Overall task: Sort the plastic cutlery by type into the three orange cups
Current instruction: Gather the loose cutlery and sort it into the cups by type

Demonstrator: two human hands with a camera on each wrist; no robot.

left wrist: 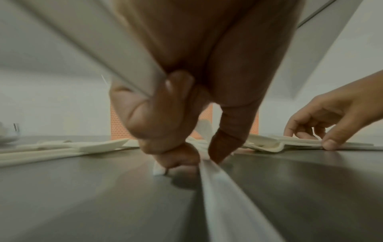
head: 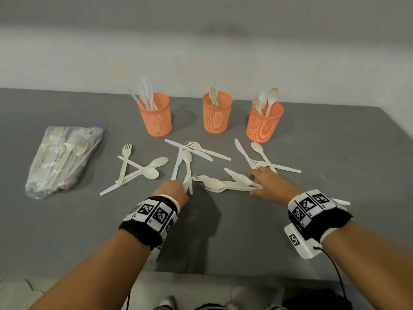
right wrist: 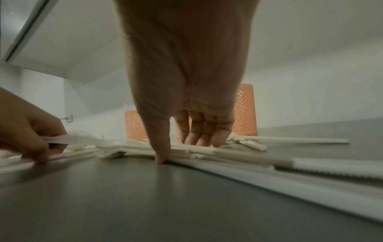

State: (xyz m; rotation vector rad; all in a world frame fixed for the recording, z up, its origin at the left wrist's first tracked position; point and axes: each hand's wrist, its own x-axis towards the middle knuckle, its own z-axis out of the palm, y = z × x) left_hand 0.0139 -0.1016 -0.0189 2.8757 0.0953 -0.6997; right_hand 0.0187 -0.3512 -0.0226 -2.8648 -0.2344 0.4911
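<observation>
Three orange mesh cups stand at the back: the left cup [head: 155, 116] holds white knives, the middle cup [head: 216, 114] forks, the right cup [head: 263, 123] spoons. Loose knives, forks and spoons lie scattered in front of them. My left hand [head: 173, 190] grips a white knife [left wrist: 93, 45] in its curled fingers, and its thumb and forefinger tips touch another handle [left wrist: 215, 183] on the table. My right hand [head: 268, 184] pinches a stack of cream spoons [head: 228, 184] by the handles, thumb [right wrist: 161, 147] on the near side and fingers on the far side.
A clear plastic bag [head: 64, 159] full of cutlery lies at the left of the grey table [head: 67, 231]. A serrated white knife [right wrist: 331, 168] lies under my right wrist. The table's front edge is close to my forearms, and a pale wall rises behind the cups.
</observation>
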